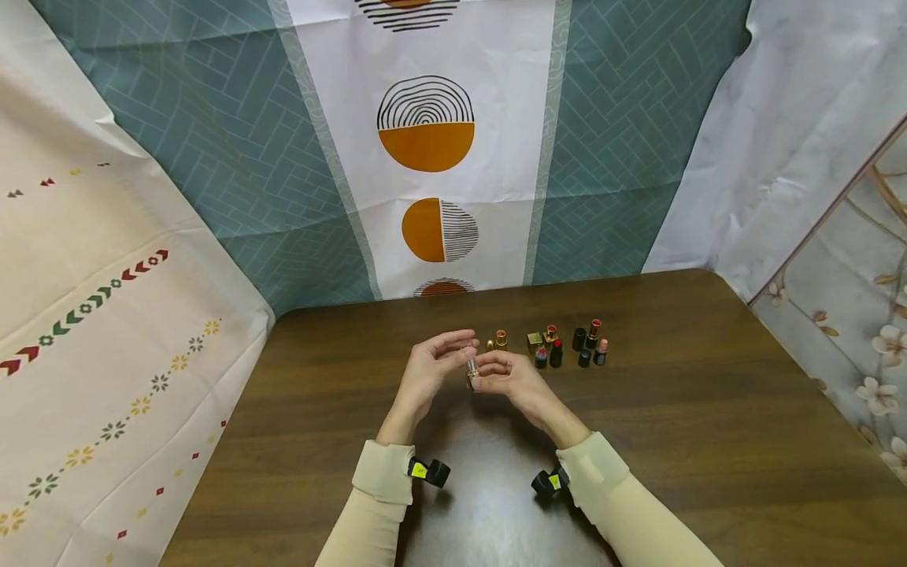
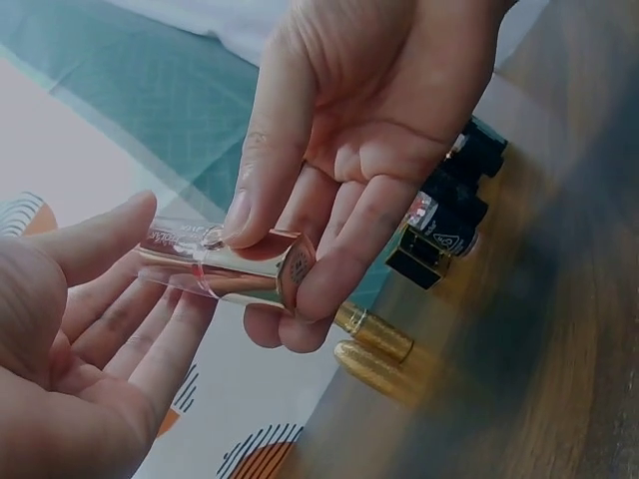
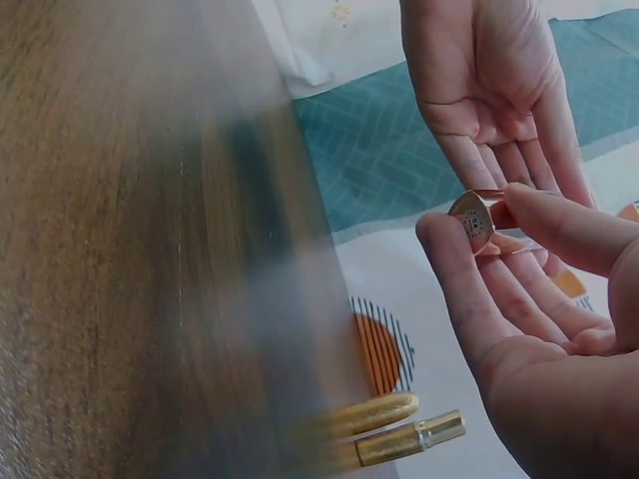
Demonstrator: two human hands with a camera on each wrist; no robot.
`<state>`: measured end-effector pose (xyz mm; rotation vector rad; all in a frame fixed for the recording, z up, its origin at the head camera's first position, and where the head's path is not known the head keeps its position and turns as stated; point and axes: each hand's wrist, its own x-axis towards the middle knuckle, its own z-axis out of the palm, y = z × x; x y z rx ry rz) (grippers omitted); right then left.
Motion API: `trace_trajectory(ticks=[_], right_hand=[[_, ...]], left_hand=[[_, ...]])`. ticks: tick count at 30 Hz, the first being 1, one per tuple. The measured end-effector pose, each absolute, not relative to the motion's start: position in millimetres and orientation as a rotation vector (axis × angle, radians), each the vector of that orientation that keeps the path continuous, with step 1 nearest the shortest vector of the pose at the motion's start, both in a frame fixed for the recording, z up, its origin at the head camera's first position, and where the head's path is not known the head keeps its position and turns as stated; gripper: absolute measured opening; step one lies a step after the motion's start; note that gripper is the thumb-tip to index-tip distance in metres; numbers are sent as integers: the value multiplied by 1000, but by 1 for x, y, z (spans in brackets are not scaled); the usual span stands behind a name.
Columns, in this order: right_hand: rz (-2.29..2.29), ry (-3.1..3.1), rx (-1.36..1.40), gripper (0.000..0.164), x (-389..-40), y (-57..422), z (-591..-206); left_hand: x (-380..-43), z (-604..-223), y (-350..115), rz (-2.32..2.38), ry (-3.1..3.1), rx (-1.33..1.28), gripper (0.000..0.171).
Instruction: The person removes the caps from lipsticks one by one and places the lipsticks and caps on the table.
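A lipstick (image 2: 265,269) with a shiny rose-gold base and a clear cap (image 2: 175,244) is held up between both hands above the table. My right hand (image 1: 513,382) pinches the gold base between thumb and fingers. At the clear end, my left hand (image 1: 434,366) has its thumb at the cap's edge and its fingers around the other side. The flat end of the base, with a round label (image 3: 473,226), faces the right wrist camera.
Behind the hands on the wooden table (image 1: 673,409) stand a gold lipstick (image 1: 501,339) and a gold cap (image 1: 490,345). Farther right are a gold square cap (image 1: 534,341), a red lipstick (image 1: 556,353), a peach lipstick (image 1: 601,352) and several others. Patterned cloths (image 1: 623,142) hang around the table.
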<state>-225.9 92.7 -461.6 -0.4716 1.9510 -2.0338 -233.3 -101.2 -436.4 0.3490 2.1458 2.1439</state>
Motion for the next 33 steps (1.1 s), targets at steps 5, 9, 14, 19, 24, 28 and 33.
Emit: trace_trajectory(ticks=[5, 9, 14, 19, 24, 28, 33], right_hand=[[-2010, 2002, -435, 39, -226, 91, -461], [-2005, 2034, -392, 39, -225, 90, -460], [-2002, 2054, -412, 36, -226, 91, -461], [-2010, 2009, -460, 36, -227, 90, -461], [-2052, 1924, -492, 36, -227, 90, -462], [-2056, 1920, -492, 36, -226, 90, -461], [-1976, 2041, -500, 33, -225, 89, -462]], left_hand=[[-232, -436, -102, 2141, 2162, 310, 35], [-233, -437, -103, 2129, 2172, 284, 35], [-233, -436, -104, 2116, 2172, 276, 34], [-233, -433, -107, 2097, 2168, 277, 32], [-234, -434, -108, 2103, 2163, 282, 32], [-235, -434, -108, 2134, 2138, 269, 30], [-236, -431, -112, 2187, 2111, 230, 32]])
